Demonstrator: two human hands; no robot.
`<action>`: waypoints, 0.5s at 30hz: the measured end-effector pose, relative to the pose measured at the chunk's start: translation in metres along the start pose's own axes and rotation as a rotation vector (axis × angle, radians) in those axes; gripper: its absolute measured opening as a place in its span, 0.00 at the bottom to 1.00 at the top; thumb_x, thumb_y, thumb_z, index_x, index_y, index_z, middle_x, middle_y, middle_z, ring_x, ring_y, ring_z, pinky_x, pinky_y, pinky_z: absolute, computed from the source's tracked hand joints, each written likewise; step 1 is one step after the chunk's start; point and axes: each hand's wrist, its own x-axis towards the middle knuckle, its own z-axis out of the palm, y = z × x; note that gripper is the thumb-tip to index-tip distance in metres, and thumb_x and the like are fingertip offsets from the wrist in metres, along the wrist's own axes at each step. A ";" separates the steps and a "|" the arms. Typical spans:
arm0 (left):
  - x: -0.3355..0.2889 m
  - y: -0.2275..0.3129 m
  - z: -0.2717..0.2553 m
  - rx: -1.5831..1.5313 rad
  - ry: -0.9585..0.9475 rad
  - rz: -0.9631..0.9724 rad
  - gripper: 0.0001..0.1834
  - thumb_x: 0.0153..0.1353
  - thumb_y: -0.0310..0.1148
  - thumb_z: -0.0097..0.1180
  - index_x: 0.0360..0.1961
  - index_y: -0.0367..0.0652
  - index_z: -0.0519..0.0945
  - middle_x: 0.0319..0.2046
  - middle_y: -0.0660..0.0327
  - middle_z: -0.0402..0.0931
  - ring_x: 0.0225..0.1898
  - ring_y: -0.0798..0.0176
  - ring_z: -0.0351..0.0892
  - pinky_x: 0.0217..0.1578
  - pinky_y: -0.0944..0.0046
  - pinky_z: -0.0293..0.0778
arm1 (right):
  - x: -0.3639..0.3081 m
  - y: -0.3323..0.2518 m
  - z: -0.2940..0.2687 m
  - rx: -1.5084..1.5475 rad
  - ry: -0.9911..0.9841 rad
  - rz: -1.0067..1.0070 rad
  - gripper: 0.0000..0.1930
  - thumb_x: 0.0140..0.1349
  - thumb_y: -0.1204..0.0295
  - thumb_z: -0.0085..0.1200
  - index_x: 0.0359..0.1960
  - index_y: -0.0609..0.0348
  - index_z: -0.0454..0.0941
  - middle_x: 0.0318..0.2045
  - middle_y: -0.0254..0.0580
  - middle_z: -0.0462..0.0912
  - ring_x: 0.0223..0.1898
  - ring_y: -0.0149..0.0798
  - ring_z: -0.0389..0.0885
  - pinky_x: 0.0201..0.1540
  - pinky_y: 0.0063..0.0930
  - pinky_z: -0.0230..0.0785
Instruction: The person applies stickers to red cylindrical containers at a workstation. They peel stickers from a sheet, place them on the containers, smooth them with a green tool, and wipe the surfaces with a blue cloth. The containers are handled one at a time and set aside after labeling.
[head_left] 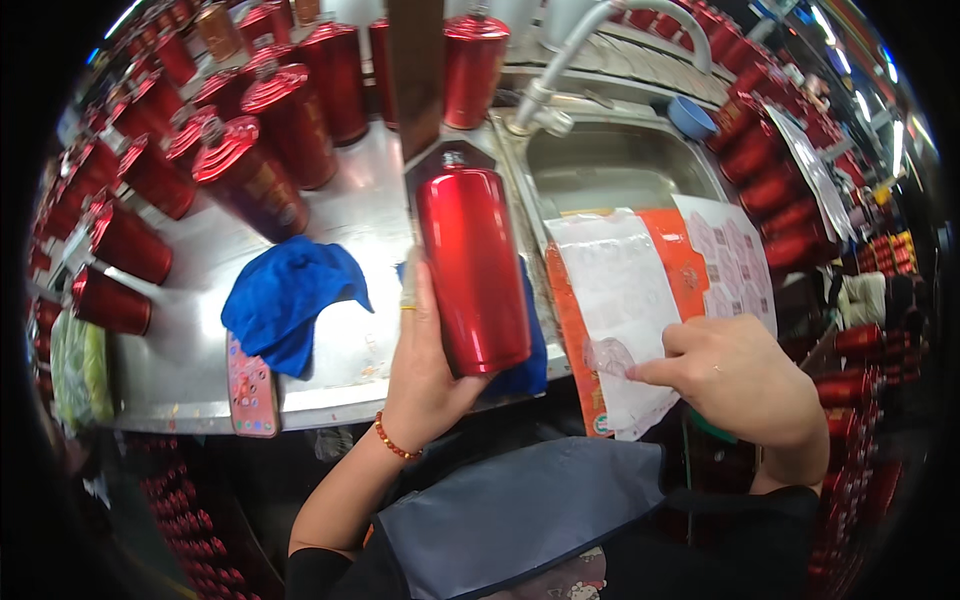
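Note:
My left hand (pixel 425 370) is wrapped round the lower part of a glossy red bottle (pixel 475 270). The bottle stands nearly upright in the picture, its narrow metallic neck pointing away from me. To the right, my right hand (pixel 740 380) is closed, with thumb and forefinger pinched at the edge of a clear, pale sticker (pixel 610 355). That sticker lies at the near part of a white backing sheet (pixel 615 270). Beneath the sheet is an orange-red printed sheet (pixel 570 330). The right fingertips partly hide one another.
A blue cloth (pixel 295 300) covers part of a phone (pixel 250 390) on the steel counter (pixel 190 350). Several red bottles (pixel 255 180) crowd the left and back. A sink (pixel 620 150) with a curved faucet (pixel 560 75) and a blue bowl (pixel 690 117) are behind the sheets.

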 end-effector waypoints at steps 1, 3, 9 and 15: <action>-0.003 -0.004 -0.003 -0.029 -0.034 -0.014 0.65 0.51 0.31 0.75 0.77 0.29 0.38 0.74 0.32 0.47 0.72 0.30 0.58 0.70 0.46 0.60 | 0.012 -0.003 -0.010 -0.058 -0.022 -0.009 0.11 0.50 0.76 0.59 0.36 0.50 0.86 0.27 0.37 0.76 0.34 0.42 0.81 0.32 0.37 0.74; -0.005 -0.009 -0.007 -0.027 -0.057 0.021 0.64 0.51 0.32 0.74 0.76 0.26 0.38 0.73 0.33 0.52 0.71 0.31 0.59 0.70 0.47 0.59 | 0.032 -0.009 -0.021 -0.163 -0.021 -0.046 0.04 0.50 0.75 0.58 0.28 0.55 0.84 0.29 0.40 0.77 0.36 0.44 0.81 0.34 0.38 0.74; 0.002 -0.005 -0.013 -0.020 -0.074 -0.001 0.62 0.50 0.32 0.73 0.75 0.23 0.41 0.70 0.32 0.57 0.68 0.32 0.63 0.68 0.48 0.60 | 0.065 -0.027 -0.043 -0.276 0.078 -0.211 0.01 0.49 0.74 0.61 0.24 0.56 0.83 0.29 0.41 0.77 0.35 0.41 0.81 0.30 0.34 0.75; 0.003 -0.003 -0.015 -0.026 -0.057 0.018 0.61 0.51 0.34 0.72 0.75 0.23 0.44 0.68 0.32 0.60 0.63 0.35 0.67 0.66 0.48 0.63 | 0.103 -0.011 -0.050 -0.146 0.051 -0.370 0.03 0.49 0.76 0.58 0.22 0.61 0.80 0.24 0.49 0.81 0.29 0.49 0.85 0.31 0.38 0.76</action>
